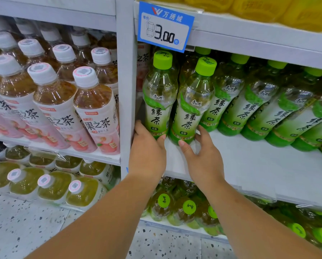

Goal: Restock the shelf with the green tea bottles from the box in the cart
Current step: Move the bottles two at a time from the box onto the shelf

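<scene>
Two green tea bottles with lime caps stand at the left end of the white shelf point(249, 165). My left hand point(147, 152) wraps around the base of the leftmost green tea bottle point(159, 98), tight against the shelf's upright post. My right hand point(201, 157) grips the base of the second green tea bottle point(193, 107), which tilts slightly right. Behind and to the right runs a row of several more green tea bottles point(264, 109), leaning along the back of the shelf. The cart and box are out of view.
A white upright post point(126, 90) divides the bays. Peach tea bottles point(93, 109) with white caps fill the left bay. A blue price tag point(165, 27) hangs above. More green-capped bottles point(186, 208) sit on the shelf below. Speckled floor lies underneath.
</scene>
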Motion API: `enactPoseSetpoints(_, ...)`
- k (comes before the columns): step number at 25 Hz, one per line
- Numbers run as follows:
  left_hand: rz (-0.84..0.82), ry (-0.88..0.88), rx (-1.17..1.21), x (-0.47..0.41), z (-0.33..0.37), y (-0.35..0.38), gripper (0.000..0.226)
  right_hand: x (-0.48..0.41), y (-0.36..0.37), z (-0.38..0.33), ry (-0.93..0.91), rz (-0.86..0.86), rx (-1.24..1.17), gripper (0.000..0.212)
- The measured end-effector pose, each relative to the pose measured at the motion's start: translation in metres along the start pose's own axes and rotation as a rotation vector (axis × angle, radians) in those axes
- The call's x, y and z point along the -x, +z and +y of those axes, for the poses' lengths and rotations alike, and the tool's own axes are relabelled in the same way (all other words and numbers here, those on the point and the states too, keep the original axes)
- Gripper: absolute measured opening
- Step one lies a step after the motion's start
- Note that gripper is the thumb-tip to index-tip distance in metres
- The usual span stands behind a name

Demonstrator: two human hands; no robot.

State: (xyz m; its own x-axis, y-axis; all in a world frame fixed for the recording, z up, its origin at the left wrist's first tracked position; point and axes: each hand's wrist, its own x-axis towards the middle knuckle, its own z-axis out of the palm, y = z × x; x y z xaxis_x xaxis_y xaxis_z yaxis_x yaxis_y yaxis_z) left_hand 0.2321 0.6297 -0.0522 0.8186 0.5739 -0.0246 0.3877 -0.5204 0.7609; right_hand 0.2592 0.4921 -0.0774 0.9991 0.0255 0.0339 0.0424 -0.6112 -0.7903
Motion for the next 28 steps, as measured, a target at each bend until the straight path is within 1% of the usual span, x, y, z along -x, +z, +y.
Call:
enactPoseSetpoints(3, -0.028, -0.043, 0.025, 0.001, 0.007, -0.004, 0.049, 0.0, 0.0, 0.0, -0.008, -0.008, 0.02, 0.061)
enactPoseSetpoints(7, -0.103, -0.102, -0.046, 0.006, 0.023, -0.014, 0.04, 0.0, -0.004, -0.004, -0.007, -0.043, 0.001, 0.058)
enactPoseSetpoints(10, -0.141, -0.082, -0.086, 0.017, 0.025, -0.024, 0.028, 0.003, -0.011, -0.01, 0.047, -0.103, -0.086, 0.059)
enactPoseSetpoints(11, -0.152, -0.065, -0.082, 0.02, 0.023, -0.027, 0.026, 0.005, -0.014, -0.013, 0.075, -0.127, -0.124, 0.059)
enactPoseSetpoints(12, -0.169, -0.052, -0.07, 0.023, 0.021, -0.031, 0.029, 0.008, -0.018, -0.016, 0.111, -0.152, -0.15, 0.058)
enactPoseSetpoints(15, -0.257, -0.036, -0.021, 0.037, 0.016, -0.045, 0.051, 0.033, -0.037, -0.029, 0.231, -0.192, -0.229, 0.05)
enactPoseSetpoints(17, -0.325, -0.05, 0.005, 0.048, 0.013, -0.059, 0.056, 0.055, -0.048, -0.036, 0.302, -0.201, -0.301, 0.042)
enactPoseSetpoints(20, -0.443, -0.057, 0.007, 0.071, 0.007, -0.08, 0.059, 0.089, -0.065, -0.046, 0.381, -0.233, -0.345, 0.038)
enactPoseSetpoints(22, -0.47, -0.043, 0.003, 0.09, 0.004, -0.098, 0.057, 0.108, -0.078, -0.05, 0.414, -0.249, -0.346, 0.042)
enactPoseSetpoints(25, -0.493, -0.008, -0.017, 0.128, 0.007, -0.126, 0.049, 0.142, -0.11, -0.06, 0.453, -0.302, -0.321, 0.047)
enactPoseSetpoints(28, -0.53, -0.038, -0.042, 0.167, 0.019, -0.147, 0.048, 0.182, -0.147, -0.066, 0.484, -0.355, -0.304, 0.049)
